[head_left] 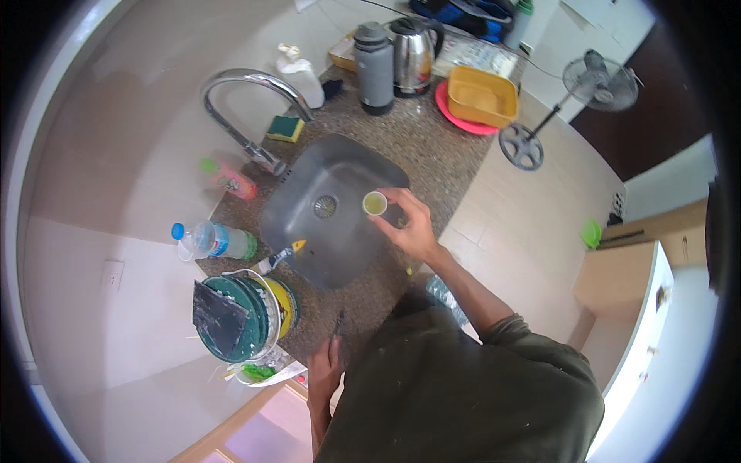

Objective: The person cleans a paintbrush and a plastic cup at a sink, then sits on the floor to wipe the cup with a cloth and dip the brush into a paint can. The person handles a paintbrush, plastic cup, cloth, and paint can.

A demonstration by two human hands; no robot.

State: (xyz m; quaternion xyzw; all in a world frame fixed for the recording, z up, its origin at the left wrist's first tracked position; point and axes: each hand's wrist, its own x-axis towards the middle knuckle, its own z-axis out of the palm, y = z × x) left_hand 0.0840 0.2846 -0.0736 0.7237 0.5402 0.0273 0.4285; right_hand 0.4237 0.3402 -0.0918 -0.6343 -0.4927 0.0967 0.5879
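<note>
Over the near right part of the grey sink (289,216), my right hand (413,224) holds a small white cup (375,204). Inside the cup is something yellowish-green, perhaps a liquid. My left hand (326,366) rests at the counter's near edge, closed around a thin dark tool (339,322) whose kind I cannot make out. A brush with a yellow tip (279,256) lies on the sink's left rim. To the left of that hand stands a green and yellow bucket (287,305) with a dark flat plate (219,318) on top.
A curved chrome faucet (247,76) rises behind the sink, beside a green and yellow sponge (285,128). Bottles (220,241) stand along the left wall. Farther back are a grey flask (374,69), a steel kettle (412,58) and a yellow basin (482,96) on a pink plate.
</note>
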